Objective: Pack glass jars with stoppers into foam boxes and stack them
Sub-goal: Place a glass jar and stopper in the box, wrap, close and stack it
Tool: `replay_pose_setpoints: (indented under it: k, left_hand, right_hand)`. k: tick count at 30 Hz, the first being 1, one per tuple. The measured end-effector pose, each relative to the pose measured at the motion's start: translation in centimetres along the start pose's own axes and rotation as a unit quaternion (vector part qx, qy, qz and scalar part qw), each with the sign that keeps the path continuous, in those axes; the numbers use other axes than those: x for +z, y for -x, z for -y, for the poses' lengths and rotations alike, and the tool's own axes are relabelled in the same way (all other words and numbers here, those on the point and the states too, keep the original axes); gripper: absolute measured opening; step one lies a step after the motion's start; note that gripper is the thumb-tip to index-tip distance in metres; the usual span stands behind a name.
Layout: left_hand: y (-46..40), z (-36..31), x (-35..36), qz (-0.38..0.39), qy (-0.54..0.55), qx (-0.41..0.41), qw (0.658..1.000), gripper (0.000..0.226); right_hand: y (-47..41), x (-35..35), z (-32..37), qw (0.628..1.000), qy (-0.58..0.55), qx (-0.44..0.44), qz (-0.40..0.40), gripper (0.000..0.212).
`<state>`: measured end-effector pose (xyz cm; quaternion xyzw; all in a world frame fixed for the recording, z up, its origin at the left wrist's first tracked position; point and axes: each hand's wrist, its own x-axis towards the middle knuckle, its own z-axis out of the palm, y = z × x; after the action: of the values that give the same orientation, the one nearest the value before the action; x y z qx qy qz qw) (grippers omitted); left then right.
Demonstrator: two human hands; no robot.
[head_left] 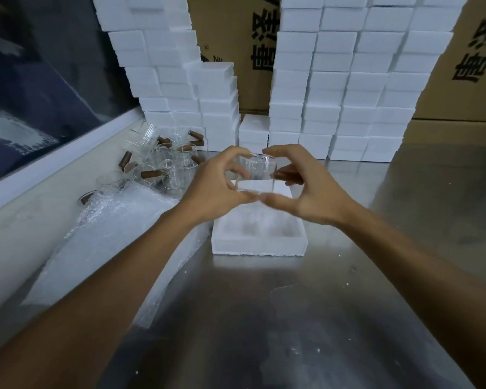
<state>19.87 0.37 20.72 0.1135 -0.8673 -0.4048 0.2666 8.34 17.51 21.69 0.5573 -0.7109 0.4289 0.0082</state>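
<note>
Holding one glass jar [257, 172]: left hand [213, 186], right hand [306, 192]; one open foam box [258, 242] below.

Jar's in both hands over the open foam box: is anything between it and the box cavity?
Nothing visible. The glass jar, held by the left hand and right hand, hangs above the open foam box. The cavities that show look empty; the hands hide the far part.

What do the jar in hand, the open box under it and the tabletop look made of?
Jar: clear glass, see-through with bright rim highlights. Open box: white expanded foam, matte with a grainy, crumbly edge. Tabletop: likely stainless steel, a brushed grey sheen with blurred reflections.
</note>
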Motion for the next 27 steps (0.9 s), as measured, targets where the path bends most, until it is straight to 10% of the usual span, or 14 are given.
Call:
replay_pose_setpoints:
  k: [19, 27]
  left_hand:
    - [1.9, 0.7, 0.9, -0.024, -0.038, 0.018, 0.999, 0.061]
    - [2.5, 1.6, 1.1, -0.028, -0.112, 0.037, 0.993, 0.076]
  right_hand:
    - [1.0, 1.2, -1.5, 0.986, 0.159, -0.039, -0.034, 0.078]
    - [1.7, 2.2, -1.3, 0.995, 0.070, -0.044, -0.060, 0.053]
